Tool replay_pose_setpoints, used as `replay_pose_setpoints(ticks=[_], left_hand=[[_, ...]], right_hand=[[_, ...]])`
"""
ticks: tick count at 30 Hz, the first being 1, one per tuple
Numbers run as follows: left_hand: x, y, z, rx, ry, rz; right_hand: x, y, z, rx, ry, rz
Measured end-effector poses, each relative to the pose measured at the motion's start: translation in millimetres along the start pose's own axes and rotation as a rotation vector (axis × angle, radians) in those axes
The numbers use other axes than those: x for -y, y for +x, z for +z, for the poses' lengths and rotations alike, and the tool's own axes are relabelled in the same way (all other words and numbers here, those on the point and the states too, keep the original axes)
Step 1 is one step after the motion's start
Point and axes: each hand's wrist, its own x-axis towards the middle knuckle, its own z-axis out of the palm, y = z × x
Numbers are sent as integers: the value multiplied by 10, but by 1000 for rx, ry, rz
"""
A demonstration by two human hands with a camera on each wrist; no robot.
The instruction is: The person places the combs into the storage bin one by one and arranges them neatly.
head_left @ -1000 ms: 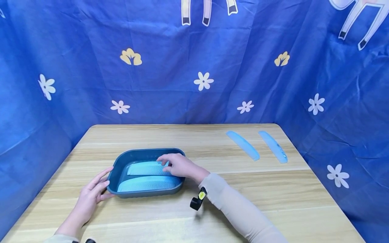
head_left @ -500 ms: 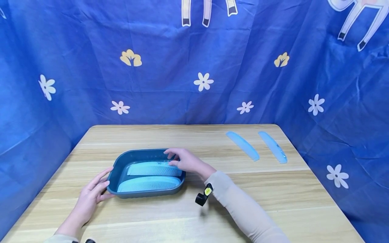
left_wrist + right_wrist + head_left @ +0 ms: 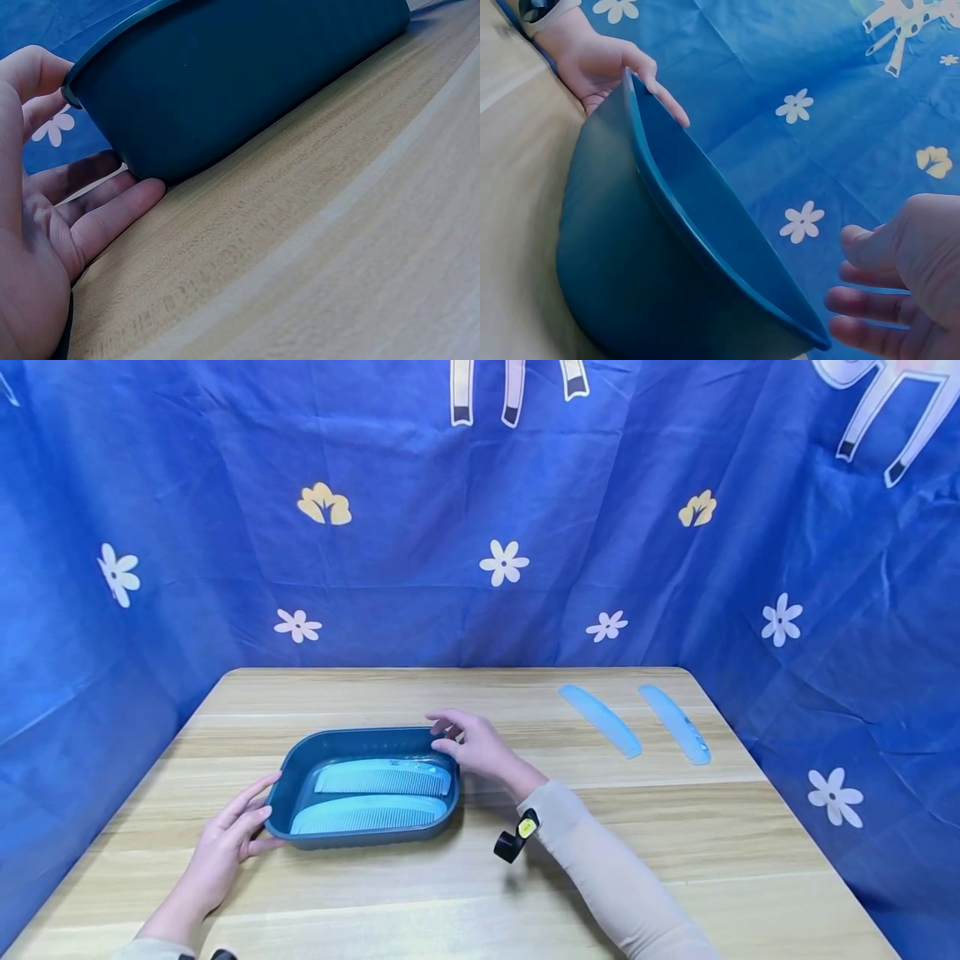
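Observation:
A dark teal oval plastic basin [image 3: 360,841] stands on the wooden table, left of the middle. Two light blue combs lie side by side in it: a patterned comb [image 3: 382,778] at the back and a plain comb [image 3: 367,814] in front. My left hand [image 3: 221,843] holds the basin's left end. In the left wrist view, bent fingers [image 3: 41,71] reach its rim while others touch low on its wall. My right hand [image 3: 480,747] hovers by the back right corner of the basin, holding nothing. In the right wrist view, this right hand [image 3: 907,285] appears just off the rim.
Two more light blue combs, a plain comb [image 3: 600,720] and a patterned comb [image 3: 677,724], lie slanted at the back right of the wooden table [image 3: 480,902]. Blue curtain [image 3: 420,527] with flowers surrounds the table's back and sides.
My right hand has drawn away from the back comb, up and to the right, leaving the comb lying in the basin. The left hand has stayed on the basin.

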Motion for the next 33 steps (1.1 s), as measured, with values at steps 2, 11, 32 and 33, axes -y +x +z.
replay_pose_setpoints(ticks=[2, 11, 32, 33], left_hand=[[-1, 0, 1, 1, -1, 3], [-8, -7, 12, 7, 6, 6], [11, -33, 25, -4, 2, 0], [11, -33, 26, -4, -1, 1]], right_hand=[[-33, -1, -23, -37, -4, -16], [-146, -40, -123, -159, 4, -47], [-399, -198, -316, -225, 32, 60], [-420, -207, -322, -233, 38, 65]])
